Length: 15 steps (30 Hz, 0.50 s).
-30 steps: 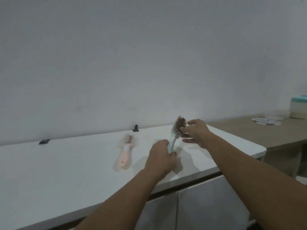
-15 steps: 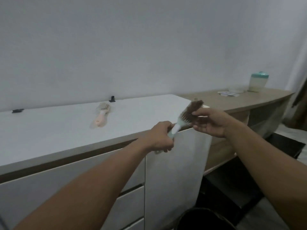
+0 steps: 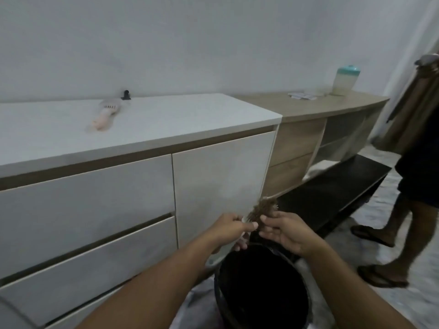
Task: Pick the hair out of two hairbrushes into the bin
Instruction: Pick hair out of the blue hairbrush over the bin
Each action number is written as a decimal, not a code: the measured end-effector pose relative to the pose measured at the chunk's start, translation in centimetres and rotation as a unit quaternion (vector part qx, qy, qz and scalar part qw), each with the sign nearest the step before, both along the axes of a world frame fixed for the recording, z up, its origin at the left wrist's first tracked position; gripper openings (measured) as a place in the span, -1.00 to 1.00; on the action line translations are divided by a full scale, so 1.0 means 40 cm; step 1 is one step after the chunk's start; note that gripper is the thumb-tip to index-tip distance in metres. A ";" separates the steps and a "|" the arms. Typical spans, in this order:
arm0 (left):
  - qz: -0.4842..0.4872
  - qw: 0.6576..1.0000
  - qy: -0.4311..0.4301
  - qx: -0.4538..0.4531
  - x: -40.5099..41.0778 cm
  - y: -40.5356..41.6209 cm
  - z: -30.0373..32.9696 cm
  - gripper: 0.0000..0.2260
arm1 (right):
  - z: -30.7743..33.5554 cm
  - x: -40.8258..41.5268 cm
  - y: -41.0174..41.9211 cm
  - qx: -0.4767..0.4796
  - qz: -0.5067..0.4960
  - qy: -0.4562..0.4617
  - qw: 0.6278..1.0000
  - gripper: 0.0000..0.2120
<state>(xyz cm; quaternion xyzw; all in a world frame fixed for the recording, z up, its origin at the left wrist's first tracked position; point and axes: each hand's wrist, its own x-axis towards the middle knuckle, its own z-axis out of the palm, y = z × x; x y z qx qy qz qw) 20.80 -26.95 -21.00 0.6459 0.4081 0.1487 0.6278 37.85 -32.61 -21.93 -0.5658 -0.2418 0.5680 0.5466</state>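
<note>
My left hand grips the handle of a pale green hairbrush whose head is matted with brown hair. My right hand pinches that hair at the brush head. Both hands hover just above the far rim of a black bin standing on the floor. A second, pink hairbrush lies flat on the white cabinet top, well away from both hands.
White drawers and a door front stand left of the bin. A wooden counter to the right carries a teal-lidded jar and papers. Another person's legs in sandals stand at the right, close to the bin.
My hands carried the green brush off the cabinet edge and down to just above the bin. The view tilted down, bringing the bin and the other person's legs into sight.
</note>
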 end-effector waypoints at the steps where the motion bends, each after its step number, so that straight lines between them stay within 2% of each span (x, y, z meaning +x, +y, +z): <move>1: 0.009 1.000 0.005 -0.003 0.006 -0.008 -0.030 -0.75 | -0.033 -0.001 -0.014 -0.004 -0.005 0.000 1.000 -0.86; 9: 0.022 0.995 0.099 0.003 0.037 -0.059 -0.208 -0.75 | -0.214 -0.017 -0.119 -0.039 -0.077 -0.007 0.996 -0.92; 15: 0.041 0.983 0.180 0.019 0.060 -0.088 -0.275 -0.72 | -0.274 0.005 -0.149 -0.058 -0.143 -0.005 0.988 -0.64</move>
